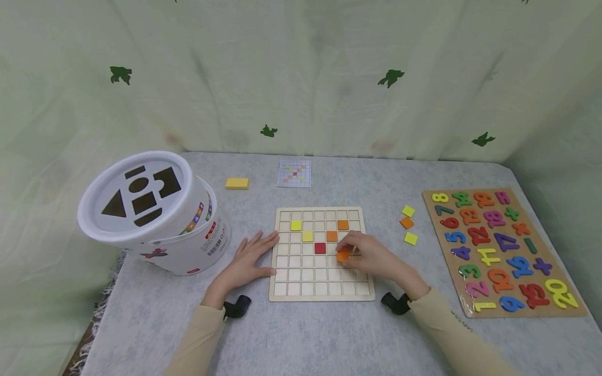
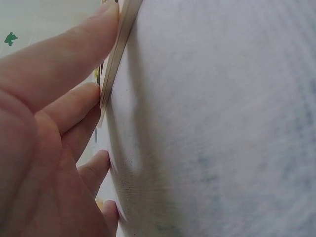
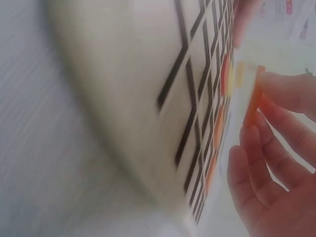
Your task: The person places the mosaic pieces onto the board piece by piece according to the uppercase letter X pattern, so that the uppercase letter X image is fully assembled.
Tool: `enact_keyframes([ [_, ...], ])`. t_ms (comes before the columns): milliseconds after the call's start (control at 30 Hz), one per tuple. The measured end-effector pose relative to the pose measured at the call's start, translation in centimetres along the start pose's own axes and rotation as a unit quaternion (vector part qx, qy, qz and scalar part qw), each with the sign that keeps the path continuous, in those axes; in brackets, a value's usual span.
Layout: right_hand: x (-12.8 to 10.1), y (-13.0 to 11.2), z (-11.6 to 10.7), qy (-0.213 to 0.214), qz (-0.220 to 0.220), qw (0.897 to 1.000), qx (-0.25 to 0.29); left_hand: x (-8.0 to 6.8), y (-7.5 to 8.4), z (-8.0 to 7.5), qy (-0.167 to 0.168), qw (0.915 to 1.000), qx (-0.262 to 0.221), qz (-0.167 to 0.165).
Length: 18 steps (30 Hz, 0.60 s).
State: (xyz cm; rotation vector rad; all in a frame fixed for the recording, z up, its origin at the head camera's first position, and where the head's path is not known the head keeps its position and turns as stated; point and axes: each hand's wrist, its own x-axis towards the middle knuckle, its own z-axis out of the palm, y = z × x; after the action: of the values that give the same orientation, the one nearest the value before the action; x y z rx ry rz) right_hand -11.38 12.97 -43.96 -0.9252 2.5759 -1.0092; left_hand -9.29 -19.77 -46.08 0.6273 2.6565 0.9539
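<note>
Right in front of me, a person's right hand (image 1: pixel 373 254) pinches an orange tile (image 1: pixel 343 256) between thumb and fingers (image 3: pixel 289 94). The tile is over the right-hand part of a wooden grid (image 1: pixel 308 274), and the right wrist view shows it on edge, just clear of the squares.

The left hand (image 1: pixel 251 258) lies palm down at the grid's left side, fingers spread wide and holding nothing; the thumb and at least one fingertip touch the edge.

On the grid, two yellow tiles (image 1: pixel 308 236) step down diagonally to a red tile (image 1: pixel 320 248), and two more orange tiles (image 1: pixel 332 236) climb away from it on the right.

To the right of the grid, three loose tiles (image 1: pixel 406 223), two yellow and one orange, lie near one another on the grey surface (image 1: pixel 301 339). Farther right sits a number board (image 1: pixel 536 313) covered in coloured numerals and signs.

Beyond the grid lies a small card (image 1: pixel 294 173) printed with a coloured pattern, and to its left a yellow block (image 1: pixel 237 184). At the far left stands a white bucket (image 1: pixel 197 256), its lid (image 1: pixel 119 183) cut with shaped holes. Behind everything hangs a pale curtain (image 1: pixel 301 78) dotted with green shapes.
</note>
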Motion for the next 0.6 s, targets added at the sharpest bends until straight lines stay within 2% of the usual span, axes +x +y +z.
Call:
enact_keyframes([
  [300, 3.6, -2.2, 2.5, -0.038, -0.033, 0.999, 0.003, 0.1, 0.0, 0.0, -0.002, 0.9999, 0.003, -0.011],
  [467, 4.8, -3.4, 3.5, -0.052, -0.039, 0.998, -0.022, 0.2, -0.2, 0.1, -0.004, 0.9998, 0.000, -0.021],
  [600, 5.4, -3.7, 4.2, -0.054, -0.039, 0.996, -0.058, 0.1, -0.2, 0.1, -0.002, 0.9999, -0.001, -0.017],
])
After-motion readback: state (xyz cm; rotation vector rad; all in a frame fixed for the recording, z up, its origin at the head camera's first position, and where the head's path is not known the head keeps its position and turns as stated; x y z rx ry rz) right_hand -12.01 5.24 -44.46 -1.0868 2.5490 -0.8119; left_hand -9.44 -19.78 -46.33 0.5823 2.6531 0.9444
